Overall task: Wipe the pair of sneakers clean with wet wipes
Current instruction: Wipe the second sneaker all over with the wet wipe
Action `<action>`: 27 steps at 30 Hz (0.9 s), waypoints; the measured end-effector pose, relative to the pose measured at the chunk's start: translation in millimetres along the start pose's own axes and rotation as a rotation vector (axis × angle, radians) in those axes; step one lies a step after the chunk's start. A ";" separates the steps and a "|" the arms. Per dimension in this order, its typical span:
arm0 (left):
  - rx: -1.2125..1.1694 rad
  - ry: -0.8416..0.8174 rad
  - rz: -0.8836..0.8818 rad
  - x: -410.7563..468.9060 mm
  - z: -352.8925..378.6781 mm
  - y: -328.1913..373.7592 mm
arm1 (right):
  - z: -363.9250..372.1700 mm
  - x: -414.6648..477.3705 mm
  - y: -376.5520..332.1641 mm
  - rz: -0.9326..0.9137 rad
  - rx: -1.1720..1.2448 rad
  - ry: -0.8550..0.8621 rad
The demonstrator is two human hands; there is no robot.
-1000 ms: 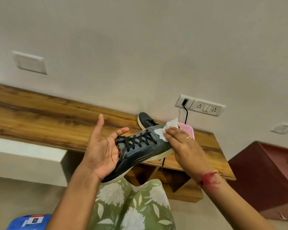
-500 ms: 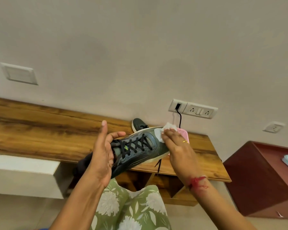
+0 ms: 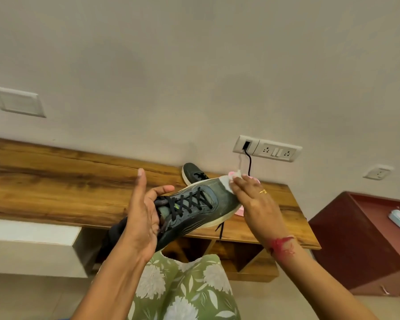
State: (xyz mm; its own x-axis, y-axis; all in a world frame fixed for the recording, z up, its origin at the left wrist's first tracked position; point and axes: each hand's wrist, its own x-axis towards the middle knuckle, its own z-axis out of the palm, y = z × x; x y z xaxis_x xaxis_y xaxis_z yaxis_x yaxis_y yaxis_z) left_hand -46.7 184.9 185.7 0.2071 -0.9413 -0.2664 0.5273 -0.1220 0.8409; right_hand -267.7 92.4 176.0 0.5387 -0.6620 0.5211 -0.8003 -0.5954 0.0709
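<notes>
**Head view.** The landmark is the long brown wooden wall desk (image 3: 56, 188). A dark grey fabric sneaker with black laces and a white sole (image 3: 194, 211) is held in the air in front of the desk's right half, toe raised toward the wall. The left hand (image 3: 143, 220) grasps it at the heel end. One digit curls over the collar beside the tongue, another stands straight and free, and the rest are hidden behind the shoe. The right hand (image 3: 256, 204) lays straight fingers flat on a crumpled white wet wipe (image 3: 226, 185), pressing it onto the toe cap. Its thumb is hidden, so whether it also pinches the wipe cannot be told. The second dark sneaker (image 3: 192, 174) lies on the desk top near the wall, just behind the held one. A pink object (image 3: 239, 210), mostly covered by the right hand, sits toward the desk's right end. A white socket panel (image 3: 267, 148) is on the wall above that end. The step in hand is judged to be wiping the toe. It would go best with the heel grip firm enough to resist the pressure, strokes running one way off the toe, and a fresh fold of the wipe turned out once soiled. The white sole edge and the lace area would likely need separate passes.
</notes>
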 end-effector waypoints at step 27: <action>-0.088 -0.009 -0.046 -10.2 10.9 -7.7 | 12.1 -15.7 1.1 0.043 0.085 -0.028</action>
State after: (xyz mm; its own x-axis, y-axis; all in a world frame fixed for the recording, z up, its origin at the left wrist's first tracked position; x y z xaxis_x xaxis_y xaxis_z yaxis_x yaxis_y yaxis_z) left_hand -61.8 192.1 187.1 0.1739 -0.9383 -0.2988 0.6062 -0.1371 0.7834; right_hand -273.8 96.6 157.6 0.5129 -0.6994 0.4977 -0.7981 -0.6020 -0.0235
